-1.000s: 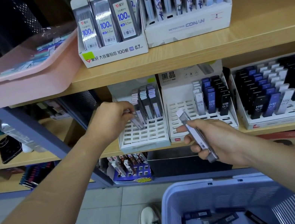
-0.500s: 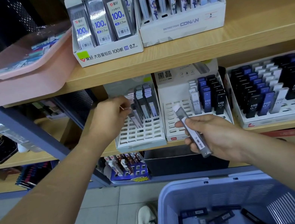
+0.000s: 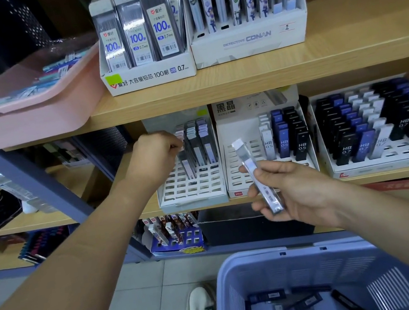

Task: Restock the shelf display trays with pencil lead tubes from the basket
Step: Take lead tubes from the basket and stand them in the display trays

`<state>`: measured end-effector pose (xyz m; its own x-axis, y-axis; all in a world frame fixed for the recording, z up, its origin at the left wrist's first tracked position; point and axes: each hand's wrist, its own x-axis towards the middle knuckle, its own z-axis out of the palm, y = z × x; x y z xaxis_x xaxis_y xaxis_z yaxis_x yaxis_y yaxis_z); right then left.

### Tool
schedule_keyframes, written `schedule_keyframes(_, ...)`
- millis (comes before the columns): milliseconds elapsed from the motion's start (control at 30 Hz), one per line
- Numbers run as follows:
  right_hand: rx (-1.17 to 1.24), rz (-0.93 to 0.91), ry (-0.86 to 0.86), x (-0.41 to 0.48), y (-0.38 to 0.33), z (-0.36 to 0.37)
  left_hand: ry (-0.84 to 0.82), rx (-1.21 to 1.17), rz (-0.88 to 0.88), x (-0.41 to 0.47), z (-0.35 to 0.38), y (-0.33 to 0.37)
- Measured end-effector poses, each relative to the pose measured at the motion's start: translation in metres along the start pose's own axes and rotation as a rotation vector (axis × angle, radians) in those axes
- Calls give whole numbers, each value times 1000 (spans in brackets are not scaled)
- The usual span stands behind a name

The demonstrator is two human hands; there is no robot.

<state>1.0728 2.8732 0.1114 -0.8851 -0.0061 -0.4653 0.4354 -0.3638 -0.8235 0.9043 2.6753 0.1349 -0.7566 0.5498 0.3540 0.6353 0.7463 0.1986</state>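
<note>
Two hands, two different jobs. Start on the left: your left hand [image 3: 156, 158] is up at the left tray [image 3: 192, 199], knuckles toward you, fingers curled in, with the tips closed on the top of a pale-capped tube [image 3: 181, 140] in that tray's left column. It looks like a pinch, though the hand hides most of the contact. The other tubes there stand in their slots leaning back toward the shelf wall, and the front rows of the grid are bare.

Next across is the clear tube [image 3: 257, 175], the one the coming move turns on. Your right hand [image 3: 296, 193] holds it low down, thumb on one side and curled fingers on the other. Its long axis runs on a slant, white cap up and to the left, base down and to the right in your palm. It hangs in front of the middle tray [image 3: 233, 186] and touches no tray. It sits to the right of your left fingers and nearer to you, the cap end being the end closest to them.

I judge the base needs swinging forward and down before it can enter a slot — as held, it lies across the slots rather than in line with them. Your right hand is the nearer one to any open slot in the middle tray.

Below, the basket [image 3: 273, 271] has more loose tubes [image 3: 303, 304] lying flat in it
</note>
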Motion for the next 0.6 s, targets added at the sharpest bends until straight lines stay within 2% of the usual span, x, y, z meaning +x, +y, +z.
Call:
schedule_keyframes(100,-17,-25,-4,-1,0,0,-51,96,9,1,-3,2)
schedule_keyframes(167,-10,-51,1,-1,-1,-1,-27,82,25,1,-7,12)
schedule_keyframes(233,-2,-65,-5,-1,-2,0,-57,-160,-62,-1,-18,36)
schedule_keyframes(300,-6,-81,-14,-2,-3,2,-257,-615,-197,-7,-28,65)
schedule_keyframes(367,-2,-96,-21,-2,-3,5,-398,-879,-241,-12,-30,82)
schedule_keyframes(500,-14,-113,-49,-2,-5,8,-390,-979,-257,-14,-33,80)
schedule_keyframes(600,-249,-128,17,5,-3,7,-283,-909,-305,-12,-43,62)
